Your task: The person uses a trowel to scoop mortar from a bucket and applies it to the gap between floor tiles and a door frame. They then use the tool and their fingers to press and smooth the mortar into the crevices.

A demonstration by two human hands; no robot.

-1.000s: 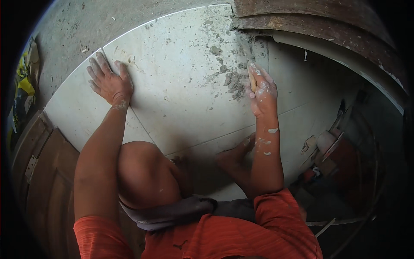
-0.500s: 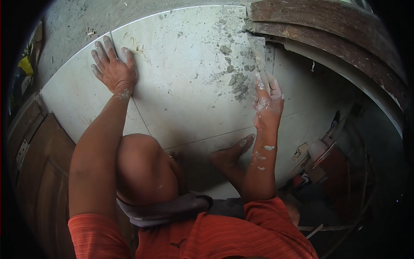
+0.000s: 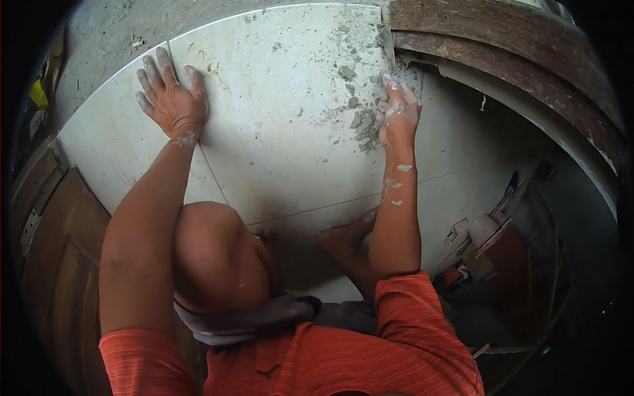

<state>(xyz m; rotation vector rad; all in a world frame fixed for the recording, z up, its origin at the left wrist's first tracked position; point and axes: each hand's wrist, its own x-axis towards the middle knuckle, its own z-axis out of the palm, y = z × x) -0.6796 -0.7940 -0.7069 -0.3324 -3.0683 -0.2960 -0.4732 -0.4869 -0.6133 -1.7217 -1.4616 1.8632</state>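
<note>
A large pale floor tile (image 3: pixel 284 125) lies in front of me, smeared with grey mortar crumbs (image 3: pixel 360 122) near its right side. My left hand (image 3: pixel 172 99) is pressed flat on the tile's far left corner, fingers spread. My right hand (image 3: pixel 398 112), spotted with mortar, lies flat along the tile's right edge beside the crumbs. Neither hand holds anything. My bent knee (image 3: pixel 211 257) and bare foot (image 3: pixel 343 237) rest on the laid tiles below.
A brown wooden door frame (image 3: pixel 502 59) curves along the upper right. A wooden door panel (image 3: pixel 53 251) lies at the left. A red power tool (image 3: pixel 495 244) with cables sits on the floor at the right. Bare grey cement floor (image 3: pixel 105 39) lies beyond the tile.
Both hands have slid farther away across the tile; the left reached its far corner, the right moved up along the right edge past the mortar crumbs.
</note>
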